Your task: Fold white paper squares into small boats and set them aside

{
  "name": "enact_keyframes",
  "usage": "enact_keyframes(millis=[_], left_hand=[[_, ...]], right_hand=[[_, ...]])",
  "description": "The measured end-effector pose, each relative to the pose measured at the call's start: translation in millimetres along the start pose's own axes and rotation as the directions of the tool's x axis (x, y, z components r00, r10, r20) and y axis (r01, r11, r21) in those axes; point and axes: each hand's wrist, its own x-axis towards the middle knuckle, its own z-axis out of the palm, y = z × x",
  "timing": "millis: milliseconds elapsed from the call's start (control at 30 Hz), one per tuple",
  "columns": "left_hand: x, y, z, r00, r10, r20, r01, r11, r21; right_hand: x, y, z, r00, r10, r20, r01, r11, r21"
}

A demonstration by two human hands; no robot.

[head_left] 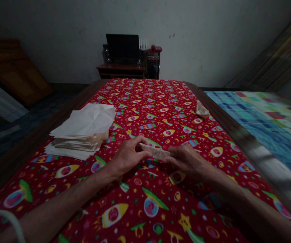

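Note:
A small folded piece of pale paper (158,153) is held between my two hands, just above the red patterned cloth (150,206). My left hand (131,153) pinches its left end with thumb and fingers. Its right end sits in the grip of my right hand (186,158), the thumb in front and the fingers behind. To the left lies a stack of paper sheets (87,121), the top one white with crease lines. Farther off on the right rests another folded paper piece (202,110), standing on the cloth by the table's edge.
A dark wooden border (226,131) runs along the table's right side, with a bed under a blue checked cover (252,118) beyond it. Past the far end stand a monitor (123,47) and speakers on a desk. A wooden cabinet (16,71) is at the left. A white cable (8,216) curves at lower left.

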Motion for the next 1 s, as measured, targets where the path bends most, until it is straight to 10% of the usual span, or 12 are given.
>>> enact_keyframes(millis=[267, 433, 600, 800, 1000], left_hand=[[2, -3, -0.9, 0.998, -0.023, 0.064, 0.033, 0.987, -0.159], [6, -6, -2.0, 0.994, -0.039, 0.104, 0.066, 0.96, -0.271], [4, 0, -0.6, 0.997, -0.024, -0.078, -0.005, 0.937, -0.35], [-11, 5, 17.8, 0.988, -0.131, 0.081, 0.154, 0.876, -0.458], [-13, 9, 19.9, 0.98, -0.199, 0.01, 0.17, 0.807, -0.565]], right_hand=[[1, 2, -1, 0.999, 0.038, 0.017, -0.04, 0.984, 0.173], [4, 4, -1, 0.997, 0.012, -0.072, -0.008, 0.998, 0.057], [4, 4, 5, 0.974, 0.034, -0.224, -0.039, 0.999, -0.016], [0, 6, 17, 0.951, -0.063, -0.304, 0.044, 0.997, -0.069], [-2, 1, 19, 0.945, -0.054, -0.323, 0.055, 0.998, -0.006]])
